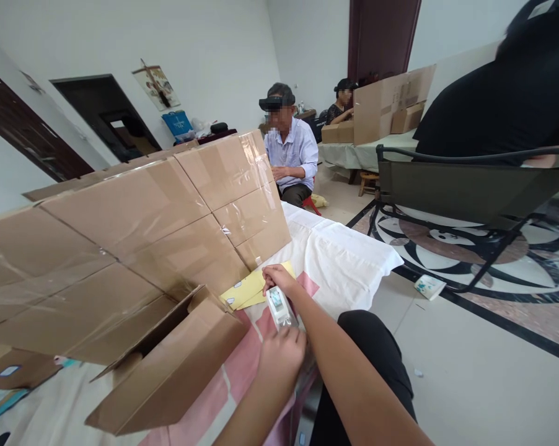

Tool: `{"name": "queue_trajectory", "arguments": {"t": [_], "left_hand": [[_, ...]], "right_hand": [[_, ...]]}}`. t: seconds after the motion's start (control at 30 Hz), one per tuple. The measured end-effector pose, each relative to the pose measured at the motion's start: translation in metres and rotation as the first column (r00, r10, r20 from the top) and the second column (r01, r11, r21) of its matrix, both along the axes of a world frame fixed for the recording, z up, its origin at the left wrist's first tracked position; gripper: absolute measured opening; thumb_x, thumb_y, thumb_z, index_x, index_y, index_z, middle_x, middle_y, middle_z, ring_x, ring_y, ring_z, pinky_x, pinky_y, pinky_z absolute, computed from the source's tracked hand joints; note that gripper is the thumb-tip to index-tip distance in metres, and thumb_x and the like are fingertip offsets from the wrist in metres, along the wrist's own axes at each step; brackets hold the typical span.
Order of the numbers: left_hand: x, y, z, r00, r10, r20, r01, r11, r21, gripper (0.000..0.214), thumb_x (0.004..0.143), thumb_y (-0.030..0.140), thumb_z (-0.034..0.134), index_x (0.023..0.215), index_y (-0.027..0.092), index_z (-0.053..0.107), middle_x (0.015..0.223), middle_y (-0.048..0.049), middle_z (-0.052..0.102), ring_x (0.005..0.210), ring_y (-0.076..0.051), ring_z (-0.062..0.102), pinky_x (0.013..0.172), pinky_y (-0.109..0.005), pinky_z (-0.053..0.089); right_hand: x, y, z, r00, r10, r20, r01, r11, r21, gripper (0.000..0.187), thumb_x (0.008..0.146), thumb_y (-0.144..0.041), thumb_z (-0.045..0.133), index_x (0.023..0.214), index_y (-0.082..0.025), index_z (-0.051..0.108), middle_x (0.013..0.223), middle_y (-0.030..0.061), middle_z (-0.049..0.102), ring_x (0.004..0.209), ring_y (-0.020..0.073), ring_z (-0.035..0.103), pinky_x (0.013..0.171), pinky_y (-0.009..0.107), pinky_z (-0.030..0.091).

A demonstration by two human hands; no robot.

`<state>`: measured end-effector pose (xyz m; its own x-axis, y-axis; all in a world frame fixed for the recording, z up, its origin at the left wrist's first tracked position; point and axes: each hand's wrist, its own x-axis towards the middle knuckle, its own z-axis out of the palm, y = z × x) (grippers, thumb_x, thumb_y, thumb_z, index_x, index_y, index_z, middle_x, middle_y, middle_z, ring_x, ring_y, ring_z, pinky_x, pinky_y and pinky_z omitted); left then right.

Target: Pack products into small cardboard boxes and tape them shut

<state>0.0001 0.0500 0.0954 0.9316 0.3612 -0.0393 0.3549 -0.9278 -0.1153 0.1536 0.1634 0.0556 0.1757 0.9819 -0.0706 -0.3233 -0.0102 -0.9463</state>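
A small white packet in clear wrapping lies between both my hands over the cloth-covered table. My left hand grips its near end with closed fingers. My right hand pinches its far end, the forearm crossing in from the lower right. Yellow paper sheets lie just beyond the hands. An open brown carton sits to the left of my left hand.
A wall of taped cardboard sheets stands along the table's left. A person in a light shirt sits beyond the table, another farther back. A folding chair with a seated person stands right. A small box lies on the floor.
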Motion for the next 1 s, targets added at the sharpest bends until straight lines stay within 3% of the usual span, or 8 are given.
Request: {"name": "queue_trajectory", "arguments": {"t": [0.13, 0.23, 0.37, 0.43, 0.6, 0.73, 0.87, 1.0], "left_hand": [[-0.026, -0.015, 0.008, 0.996, -0.012, 0.091, 0.010, 1.000, 0.018, 0.021, 0.096, 0.017, 0.051, 0.083, 0.022, 0.066, 0.080, -0.0080, 0.068, 0.080, -0.022, 0.062, 0.072, -0.035, 0.042], [-0.069, -0.002, 0.042, 0.962, 0.098, 0.254, -0.140, 0.978, 0.153, 0.030, 0.102, 0.022, 0.043, 0.086, 0.026, 0.068, 0.089, -0.0052, 0.072, 0.089, -0.023, 0.063, 0.079, -0.039, 0.040], [-0.140, 0.045, 0.094, 0.723, 0.405, 0.560, -0.619, 0.739, 0.266, 0.032, 0.102, 0.033, 0.042, 0.118, 0.025, 0.068, 0.127, -0.0111, 0.070, 0.118, -0.032, 0.058, 0.098, -0.050, 0.038], [-0.170, 0.069, 0.104, 0.656, 0.487, 0.577, -0.706, 0.666, 0.239, 0.041, 0.103, 0.039, 0.040, 0.133, 0.021, 0.061, 0.139, -0.0137, 0.064, 0.126, -0.035, 0.055, 0.105, -0.054, 0.036], [-0.191, 0.091, 0.088, 0.784, 0.538, 0.310, -0.586, 0.805, 0.086, 0.046, 0.104, 0.030, 0.031, 0.135, 0.024, 0.064, 0.143, -0.0079, 0.063, 0.125, -0.031, 0.059, 0.098, -0.045, 0.044], [-0.172, 0.079, 0.088, 0.783, 0.553, 0.284, -0.596, 0.798, 0.088, 0.045, 0.104, 0.036, 0.033, 0.131, 0.027, 0.068, 0.130, -0.0099, 0.067, 0.111, -0.033, 0.062, 0.091, -0.047, 0.043], [-0.158, 0.081, 0.100, 0.831, 0.490, 0.262, -0.489, 0.869, -0.077, 0.040, 0.103, 0.036, 0.039, 0.116, 0.022, 0.074, 0.110, -0.0095, 0.069, 0.101, -0.027, 0.063, 0.099, -0.050, 0.039], [-0.156, 0.095, 0.102, 0.789, 0.529, 0.311, -0.473, 0.847, -0.242, 0.028, 0.095, 0.047, 0.057, 0.097, 0.025, 0.074, 0.129, -0.0085, 0.060, 0.118, -0.032, 0.056, 0.104, -0.053, 0.038]], "right_hand": [[-0.001, -0.002, 0.008, 0.990, -0.120, 0.070, 0.117, 0.992, 0.041, 0.038, 0.096, -0.046, 0.059, 0.070, -0.019, 0.052, 0.048, -0.0086, 0.044, 0.046, 0.0112, 0.055, 0.049, 0.023, 0.043], [0.000, -0.003, 0.029, 0.956, -0.266, 0.126, 0.249, 0.959, 0.136, 0.031, 0.091, -0.045, 0.060, 0.074, -0.020, 0.053, 0.052, -0.0054, 0.051, 0.053, 0.0119, 0.056, 0.052, 0.022, 0.040], [-0.010, -0.008, 0.074, 0.938, -0.302, 0.171, 0.244, 0.924, 0.295, 0.036, 0.089, -0.053, 0.060, 0.077, -0.020, 0.054, 0.061, -0.0031, 0.056, 0.061, 0.0119, 0.053, 0.062, 0.025, 0.043], [-0.022, -0.016, 0.097, 0.950, -0.238, 0.202, 0.159, 0.926, 0.342, 0.040, 0.088, -0.058, 0.061, 0.078, -0.020, 0.056, 0.063, -0.0027, 0.057, 0.062, 0.0127, 0.054, 0.066, 0.027, 0.045], [-0.058, -0.045, 0.130, 0.972, 0.006, 0.235, -0.088, 0.938, 0.336, 0.039, 0.090, -0.056, 0.064, 0.076, -0.020, 0.056, 0.062, -0.0032, 0.053, 0.058, 0.0112, 0.048, 0.062, 0.027, 0.039], [-0.082, -0.061, 0.142, 0.946, 0.205, 0.250, -0.250, 0.954, 0.165, 0.038, 0.091, -0.052, 0.065, 0.074, -0.019, 0.056, 0.056, -0.0064, 0.040, 0.051, 0.0078, 0.032, 0.052, 0.025, 0.021], [-0.099, -0.062, 0.151, 0.880, 0.345, 0.325, -0.348, 0.936, -0.053, 0.044, 0.089, -0.056, 0.065, 0.069, -0.018, 0.057, 0.050, -0.0072, 0.039, 0.047, 0.0070, 0.027, 0.049, 0.024, 0.019], [-0.109, -0.053, 0.151, 0.839, 0.363, 0.406, -0.332, 0.932, -0.146, 0.049, 0.087, -0.061, 0.065, 0.062, -0.019, 0.055, 0.048, -0.0063, 0.040, 0.045, 0.0069, 0.028, 0.045, 0.024, 0.018]]}}
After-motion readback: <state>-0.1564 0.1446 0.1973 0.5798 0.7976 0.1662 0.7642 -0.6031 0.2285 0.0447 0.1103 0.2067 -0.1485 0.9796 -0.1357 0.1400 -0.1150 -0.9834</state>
